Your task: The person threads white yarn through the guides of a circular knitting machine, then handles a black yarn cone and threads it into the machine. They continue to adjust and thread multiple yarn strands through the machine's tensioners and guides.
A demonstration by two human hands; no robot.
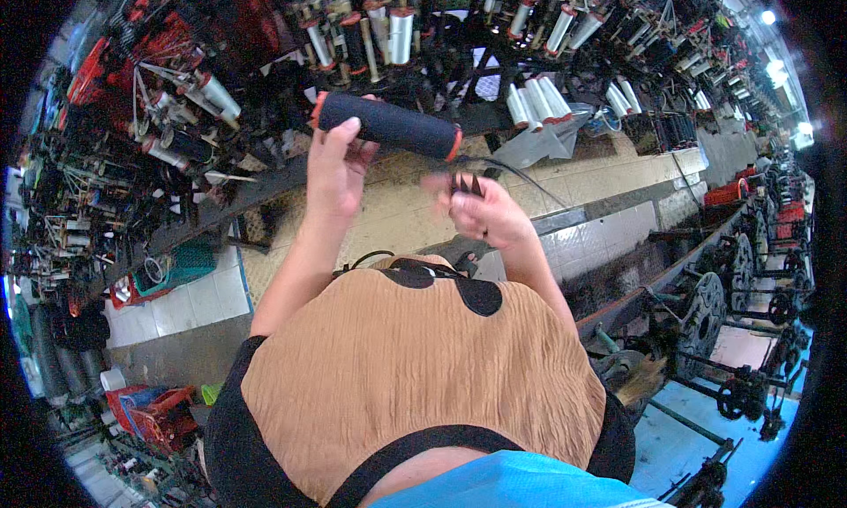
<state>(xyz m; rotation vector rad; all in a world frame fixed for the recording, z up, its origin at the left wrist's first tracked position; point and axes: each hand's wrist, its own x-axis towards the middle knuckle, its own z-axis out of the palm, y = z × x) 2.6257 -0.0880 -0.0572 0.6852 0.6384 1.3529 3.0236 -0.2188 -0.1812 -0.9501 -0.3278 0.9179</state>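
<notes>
A spool of black yarn (384, 127) with orange-red ends is held tilted in my left hand (335, 168). The thumb presses on its near side, and the other fingers are partly hidden behind it. Just below the spool's right end, my right hand (487, 211) is closed on a small black pointed tool (466, 185) that looks like thread snips. Its fingertips are smeared by motion, and most of the tool is hidden. A dark strand (516, 170) runs from near the spool's right end toward the lower right.
Racks of machinery with silver and white bobbins (401, 37) stand along the far side. White tubes (536, 102) lie on plastic sheeting (556, 137) at the far right. Gear wheels (703, 318) line the right. Red crates (154, 413) and a green basket (183, 265) are at left.
</notes>
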